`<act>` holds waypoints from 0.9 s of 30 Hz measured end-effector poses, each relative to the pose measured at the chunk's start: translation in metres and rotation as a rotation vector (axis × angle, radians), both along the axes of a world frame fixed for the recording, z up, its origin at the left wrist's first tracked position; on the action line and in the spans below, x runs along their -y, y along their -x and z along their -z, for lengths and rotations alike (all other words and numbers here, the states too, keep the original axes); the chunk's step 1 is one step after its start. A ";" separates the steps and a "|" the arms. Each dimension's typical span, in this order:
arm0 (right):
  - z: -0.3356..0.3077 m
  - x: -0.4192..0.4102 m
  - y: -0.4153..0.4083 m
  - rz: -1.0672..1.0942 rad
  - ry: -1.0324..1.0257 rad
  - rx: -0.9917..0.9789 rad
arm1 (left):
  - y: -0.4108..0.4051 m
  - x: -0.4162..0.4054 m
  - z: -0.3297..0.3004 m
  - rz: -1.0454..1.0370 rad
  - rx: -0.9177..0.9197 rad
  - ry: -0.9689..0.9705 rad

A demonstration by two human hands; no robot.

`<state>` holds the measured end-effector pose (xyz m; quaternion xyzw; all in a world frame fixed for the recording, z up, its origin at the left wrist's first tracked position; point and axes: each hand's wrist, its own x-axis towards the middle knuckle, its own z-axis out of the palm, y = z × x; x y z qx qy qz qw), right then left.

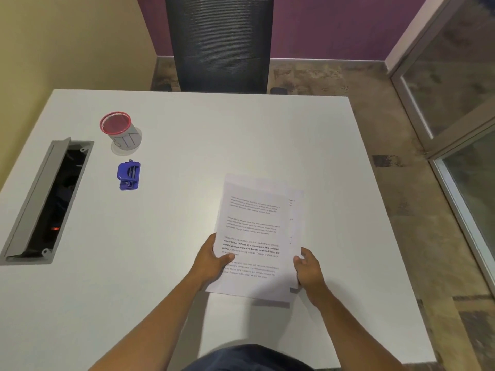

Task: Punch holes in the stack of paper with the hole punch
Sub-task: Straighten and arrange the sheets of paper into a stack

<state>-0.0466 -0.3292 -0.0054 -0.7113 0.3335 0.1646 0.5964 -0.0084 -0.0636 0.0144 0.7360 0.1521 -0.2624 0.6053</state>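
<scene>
A stack of printed white paper (257,226) is held over the white table (187,129), its near end lifted and casting a shadow. My left hand (211,261) grips the stack's lower left edge, thumb on top of the text. On the lower right edge my right hand (308,269) holds the sheets between thumb and fingers. The sheets are slightly fanned on the right side. A small blue hole punch (128,175) sits on the table far to the left, apart from both hands.
A mesh pen cup (119,129) with a red rim stands behind the punch. An open grey cable hatch (45,202) is set in the table's left side. A dark mesh chair (219,44) stands beyond the far edge. Glass panels (455,103) are at right.
</scene>
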 end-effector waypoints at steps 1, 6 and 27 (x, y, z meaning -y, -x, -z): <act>0.001 0.001 0.001 0.007 0.003 0.009 | 0.001 0.004 0.004 0.033 0.005 -0.035; -0.008 -0.001 0.004 -0.035 -0.002 -0.011 | -0.002 0.026 0.009 0.119 0.034 -0.178; -0.015 -0.029 -0.013 -0.035 0.292 0.054 | -0.034 0.038 0.009 -0.130 -0.071 -0.501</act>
